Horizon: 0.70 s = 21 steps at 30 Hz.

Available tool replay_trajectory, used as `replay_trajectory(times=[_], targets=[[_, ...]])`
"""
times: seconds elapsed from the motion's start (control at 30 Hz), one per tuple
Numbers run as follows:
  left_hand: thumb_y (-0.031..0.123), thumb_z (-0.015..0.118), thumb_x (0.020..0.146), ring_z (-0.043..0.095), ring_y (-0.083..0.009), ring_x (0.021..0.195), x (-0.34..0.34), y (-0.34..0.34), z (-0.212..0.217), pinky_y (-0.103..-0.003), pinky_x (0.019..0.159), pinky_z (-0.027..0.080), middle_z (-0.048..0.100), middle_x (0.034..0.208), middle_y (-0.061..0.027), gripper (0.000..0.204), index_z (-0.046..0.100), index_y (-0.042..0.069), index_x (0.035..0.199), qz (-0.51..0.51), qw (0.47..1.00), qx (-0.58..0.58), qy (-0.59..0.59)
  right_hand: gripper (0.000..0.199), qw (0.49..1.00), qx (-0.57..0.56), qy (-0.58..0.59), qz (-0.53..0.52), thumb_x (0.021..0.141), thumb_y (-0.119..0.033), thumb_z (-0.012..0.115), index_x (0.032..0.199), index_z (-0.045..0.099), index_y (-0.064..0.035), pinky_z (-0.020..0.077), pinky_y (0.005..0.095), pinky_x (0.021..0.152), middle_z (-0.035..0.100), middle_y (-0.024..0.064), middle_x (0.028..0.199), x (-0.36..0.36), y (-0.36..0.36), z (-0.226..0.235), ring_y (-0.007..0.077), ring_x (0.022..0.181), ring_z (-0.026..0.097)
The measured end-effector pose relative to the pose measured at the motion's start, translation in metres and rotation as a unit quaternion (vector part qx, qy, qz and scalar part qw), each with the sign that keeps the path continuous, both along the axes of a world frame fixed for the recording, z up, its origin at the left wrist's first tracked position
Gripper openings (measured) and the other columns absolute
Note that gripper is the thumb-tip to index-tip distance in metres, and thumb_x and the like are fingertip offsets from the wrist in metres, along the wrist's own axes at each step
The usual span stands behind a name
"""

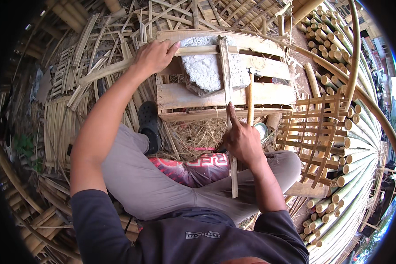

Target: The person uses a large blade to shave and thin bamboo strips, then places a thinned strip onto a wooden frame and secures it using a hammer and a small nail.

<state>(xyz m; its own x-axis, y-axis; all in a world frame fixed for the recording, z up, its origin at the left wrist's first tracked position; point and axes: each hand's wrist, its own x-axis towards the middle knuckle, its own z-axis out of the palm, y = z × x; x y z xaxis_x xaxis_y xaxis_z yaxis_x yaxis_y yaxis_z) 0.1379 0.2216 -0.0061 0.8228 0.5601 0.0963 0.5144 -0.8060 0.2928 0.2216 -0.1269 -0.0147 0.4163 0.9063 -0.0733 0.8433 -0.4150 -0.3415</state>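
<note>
The stone (202, 70) sat on the slatted bench (174, 97), with two bamboo strips crossing over its far right part. The left hand (156, 55), just left of the stone, was closed on the cross strip (200, 50), which ran over the stone. The right hand (244, 140), on the near side of the stone, had its index finger straight along the top strip (227, 75) and its other fingers curled, apparently around it; the underside of that grip was hidden. Both strips looked light, stiff yet springy along their length, dry rather than slippery, and liable to splinter at the edges. Their flat faces close to the stone seemed the steadiest hold. The hammer (250, 97) was just right of the stone.
</note>
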Motion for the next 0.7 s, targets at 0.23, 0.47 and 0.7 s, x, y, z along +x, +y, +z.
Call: replay_trajectory(times=[0.23, 0.47, 0.7], targets=[[0.061, 0.04, 0.101, 0.07, -0.0403, 0.075, -0.006, 0.006, -0.004, -0.053, 0.074, 0.058, 0.066, 0.074, -0.0244, 0.067, 0.067, 0.0, 0.103, -0.04, 0.999, -0.013, 0.009, 0.097, 1.0, -0.006, 0.019, 0.001, 0.073, -0.014, 0.071, 0.157, 0.024, -0.0046, 0.0512, 0.0491, 0.055, 0.064, 0.022, 0.065, 0.003, 0.0, 0.001, 0.0411, 0.059, 0.064], [0.059, 0.048, 0.099, 0.07, -0.0378, 0.09, -0.006, 0.017, -0.021, -0.048, 0.084, 0.057, 0.071, 0.096, -0.0264, 0.068, 0.065, -0.001, 0.126, -0.076, 0.995, 0.059, -0.019, 0.087, 1.0, 0.0, 0.023, 0.0, 0.077, -0.016, 0.067, 0.154, 0.028, 0.0004, 0.0514, 0.0497, 0.055, 0.063, 0.0203, 0.063, 0.005, 0.004, 0.006, 0.0384, 0.055, 0.063], [0.057, 0.049, 0.1, 0.069, -0.0336, 0.069, -0.005, 0.029, -0.034, -0.05, 0.075, 0.061, 0.067, 0.077, -0.0212, 0.056, 0.064, 0.013, 0.131, -0.102, 0.989, 0.093, -0.044, 0.088, 1.0, 0.005, 0.019, 0.005, 0.077, -0.016, 0.067, 0.154, 0.028, 0.0004, 0.0511, 0.0495, 0.055, 0.063, 0.0205, 0.062, 0.009, 0.008, 0.002, 0.039, 0.055, 0.063]])
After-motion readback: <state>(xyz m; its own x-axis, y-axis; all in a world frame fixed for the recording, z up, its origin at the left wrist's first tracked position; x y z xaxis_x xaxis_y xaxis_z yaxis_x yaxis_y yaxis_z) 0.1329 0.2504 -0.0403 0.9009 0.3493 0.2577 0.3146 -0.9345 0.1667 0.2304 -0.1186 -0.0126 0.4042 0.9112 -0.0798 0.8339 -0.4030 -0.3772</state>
